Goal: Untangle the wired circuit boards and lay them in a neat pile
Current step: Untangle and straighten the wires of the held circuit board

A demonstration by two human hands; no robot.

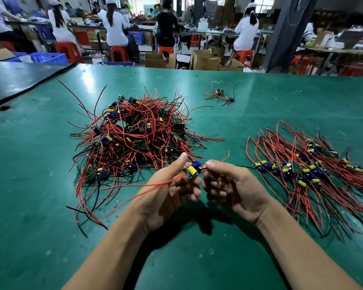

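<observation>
Board (194,169) is held above the bench (197,258), left hand (172,189) grasping it, right hand (233,185) pinching its wires (226,156); laying it on the right pile (314,172) is judged next

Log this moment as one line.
left hand holds circuit board | right hand pinches its wires | tangled heap left | neat pile right

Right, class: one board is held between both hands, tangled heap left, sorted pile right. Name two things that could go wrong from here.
Red wires from the held board trail by the tangled heap; pulling may snag and drag other boards. The right hand pinches a thin black wire beside the board; a hard tug could strain its joint.
</observation>
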